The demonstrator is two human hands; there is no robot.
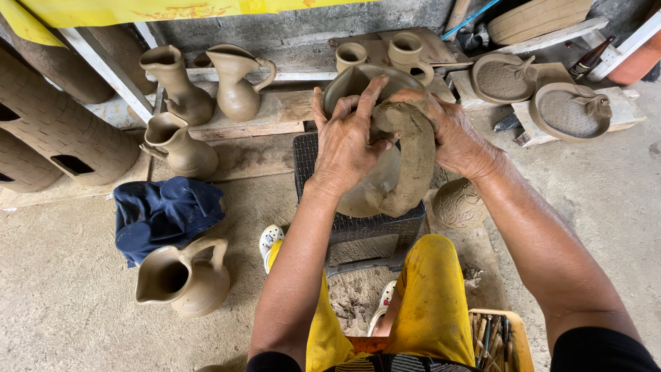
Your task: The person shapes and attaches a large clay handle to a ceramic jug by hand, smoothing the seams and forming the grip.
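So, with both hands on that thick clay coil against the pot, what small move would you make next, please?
Probably press the clay coil down with the right hand: its upper end sits thick and unblended, while the left hand steadies the pot.

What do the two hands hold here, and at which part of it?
Both hands hold a thick curved roll of wet grey clay on a round clay vessel: left hand beside its upper end, right hand over it.
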